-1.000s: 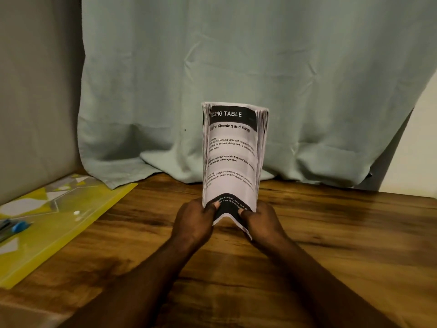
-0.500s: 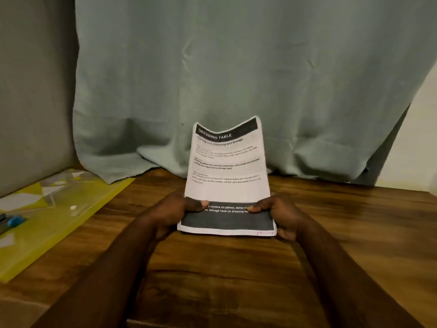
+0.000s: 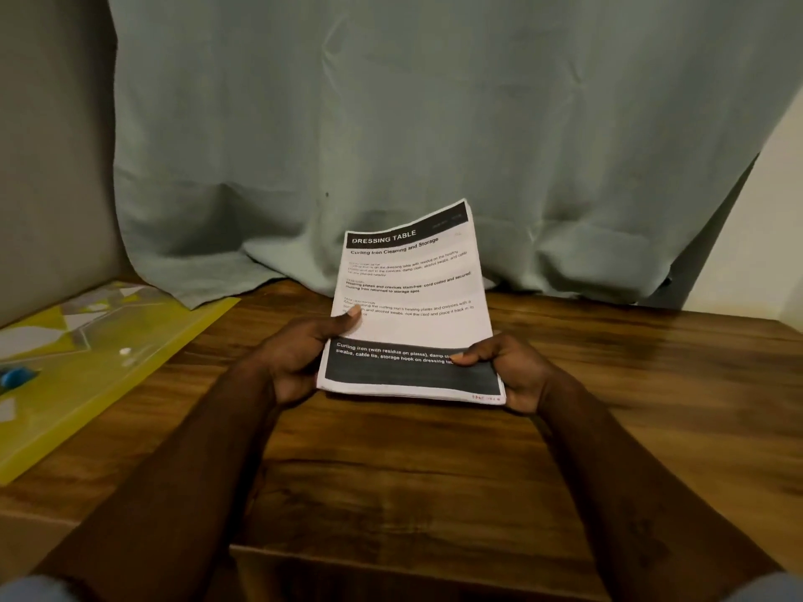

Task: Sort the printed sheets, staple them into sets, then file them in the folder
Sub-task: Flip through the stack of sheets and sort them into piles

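A stack of printed sheets (image 3: 413, 297), its top page headed "DRESSING TABLE", is held face up just above the wooden table (image 3: 391, 471). My left hand (image 3: 300, 358) grips the stack's left edge, thumb lying on the top page. My right hand (image 3: 512, 371) grips the bottom right corner, thumb on the dark band. The far end of the stack tilts up toward the curtain. A yellow plastic folder (image 3: 130, 362) lies flat at the table's left. A blue object (image 3: 15, 378), partly cut off, rests on the folder's left part.
A pale green curtain (image 3: 434, 123) hangs behind the table and drapes onto its back edge. A grey wall (image 3: 52, 167) closes the left side. Bare wood lies in front of and to the right of my hands.
The stack stood upright and bowed a second ago; it has been lowered and flattened to lie nearly level. My left thumb has slid farther up the top page.
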